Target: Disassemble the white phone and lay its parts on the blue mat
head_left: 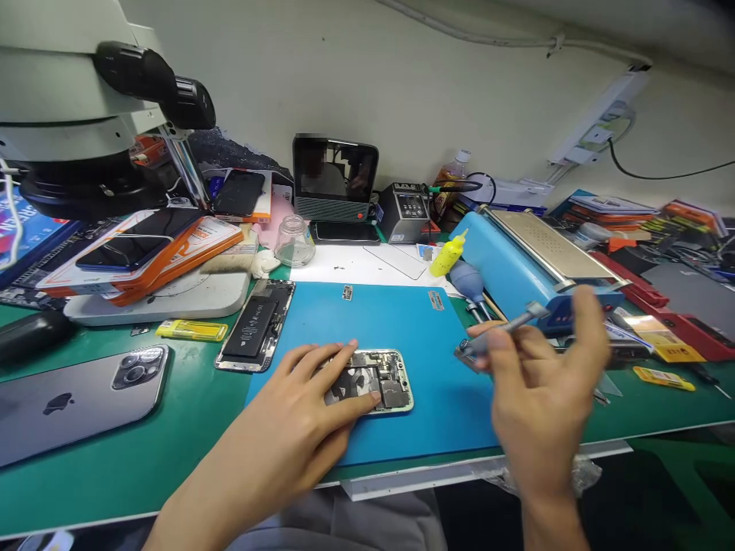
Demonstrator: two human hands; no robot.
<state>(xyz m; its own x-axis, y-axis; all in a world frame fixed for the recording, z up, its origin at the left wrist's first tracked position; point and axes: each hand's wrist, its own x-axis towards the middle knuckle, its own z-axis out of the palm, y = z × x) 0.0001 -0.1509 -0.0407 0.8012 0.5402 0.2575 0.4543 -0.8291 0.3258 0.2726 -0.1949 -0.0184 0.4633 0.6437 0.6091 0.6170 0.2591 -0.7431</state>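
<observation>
Fingers spread, the left hand pins the opened phone while the right hand clasps a grey tool.

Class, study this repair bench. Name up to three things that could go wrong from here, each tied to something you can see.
1. The left hand lies bare on the exposed insides of the opened phone; pressure or static might harm them.
2. The right hand pinches a slim metal tool, blurred; a slip could scratch components.
3. A small loose part sits on the blue mat; a hand could sweep it away.
</observation>
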